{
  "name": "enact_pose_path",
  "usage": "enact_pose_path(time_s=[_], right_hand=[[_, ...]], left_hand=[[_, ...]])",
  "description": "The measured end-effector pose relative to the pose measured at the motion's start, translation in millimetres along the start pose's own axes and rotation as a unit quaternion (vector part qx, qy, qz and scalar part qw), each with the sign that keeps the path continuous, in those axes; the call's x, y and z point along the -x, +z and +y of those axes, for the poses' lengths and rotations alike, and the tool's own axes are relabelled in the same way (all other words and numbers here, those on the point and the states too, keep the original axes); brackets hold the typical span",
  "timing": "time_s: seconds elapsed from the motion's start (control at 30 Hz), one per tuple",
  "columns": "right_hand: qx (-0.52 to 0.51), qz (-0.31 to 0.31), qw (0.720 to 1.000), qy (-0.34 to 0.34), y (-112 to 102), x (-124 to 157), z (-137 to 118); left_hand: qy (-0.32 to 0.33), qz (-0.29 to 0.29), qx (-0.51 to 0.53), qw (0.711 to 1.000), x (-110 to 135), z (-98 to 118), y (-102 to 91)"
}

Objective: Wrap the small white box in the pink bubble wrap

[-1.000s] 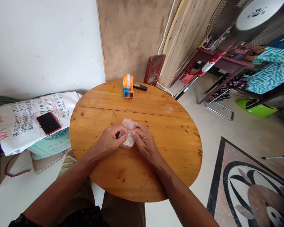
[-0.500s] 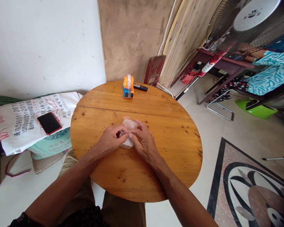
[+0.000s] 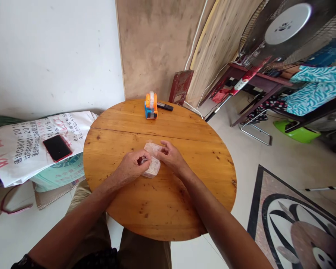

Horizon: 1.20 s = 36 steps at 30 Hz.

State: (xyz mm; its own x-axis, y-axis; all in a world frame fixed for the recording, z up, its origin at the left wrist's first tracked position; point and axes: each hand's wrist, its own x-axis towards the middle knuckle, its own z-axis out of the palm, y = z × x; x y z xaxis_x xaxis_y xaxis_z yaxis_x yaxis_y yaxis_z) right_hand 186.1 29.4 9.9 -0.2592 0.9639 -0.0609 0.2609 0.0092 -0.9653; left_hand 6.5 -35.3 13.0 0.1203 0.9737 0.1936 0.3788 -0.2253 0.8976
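A small clear plastic packet (image 3: 153, 164) with pale contents lies on the round wooden table (image 3: 184, 179) in front of me. My left hand (image 3: 131, 167) is closed in a pinch on the packet's left side. My right hand (image 3: 171, 156) rests on the packet's upper right end, fingers curled onto the plastic. Both forearms reach in from the bottom edge.
An orange and blue tape dispenser (image 3: 151, 105) and a black remote (image 3: 165, 107) sit at the table's far edge. A red phone (image 3: 57, 148) lies on printed sacks (image 3: 25, 145) to the left. A standing fan (image 3: 285, 30), a dark bench (image 3: 266, 82) and a red chair (image 3: 180, 86) stand to the right and behind.
My right hand has slid from the packet's middle up to its far right end. My left hand keeps its pinch. The view has shifted slightly.
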Motion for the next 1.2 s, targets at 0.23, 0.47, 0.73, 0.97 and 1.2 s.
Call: enact_pose_path(time_s=[0.23,0.47,0.73,0.97,1.2], right_hand=[[-0.069,0.015,0.997,-0.019,15,-19,-4],[-0.114,0.063,0.990,-0.054,16,-14,-7],[-0.093,-0.025,0.994,-0.046,2,-3,-16],[-0.083,-0.027,0.995,-0.053,-2,-6,-15],[-0.075,-0.016,0.995,-0.056,3,-20,-8]], left_hand=[[0.010,0.009,0.009,1.000,-1,-2,1.6],[0.001,0.011,0.006,1.000,-1,2,0.8],[-0.010,0.002,0.009,1.000,0,-1,0.8],[-0.004,0.009,0.015,1.000,-2,0,0.8],[0.007,0.012,0.013,1.000,-2,-2,2.3]])
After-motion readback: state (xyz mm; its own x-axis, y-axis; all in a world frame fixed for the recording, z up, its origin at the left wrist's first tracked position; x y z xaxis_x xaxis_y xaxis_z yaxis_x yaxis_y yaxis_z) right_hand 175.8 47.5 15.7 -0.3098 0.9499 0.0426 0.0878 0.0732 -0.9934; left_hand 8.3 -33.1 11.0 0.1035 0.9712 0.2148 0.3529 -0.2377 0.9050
